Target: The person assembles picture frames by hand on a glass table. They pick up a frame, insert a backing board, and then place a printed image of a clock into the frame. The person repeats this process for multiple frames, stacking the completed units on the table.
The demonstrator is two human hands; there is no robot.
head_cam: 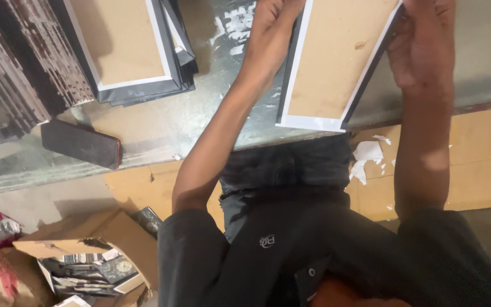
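At the metal desk (200,113) you steady a brown board with a black-and-white border (333,62) at one o'clock, left hand (271,28) and right hand (421,45) pressing its long edges; whether your fingers pinch is cut off. Finished boards (126,45) are stacked at eleven, a dark phone (80,143) lies at nine, and an open carton (86,256) sits at seven.

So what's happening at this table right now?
A person stands at a metal-topped table and holds a flat brown board with a white and black border by its two long edges, the left hand on one side and the right hand on the other. The board lies on the table near its front edge. A stack of similar bordered boards sits further left, with a dark phone near the edge. An open cardboard box stands on the floor.
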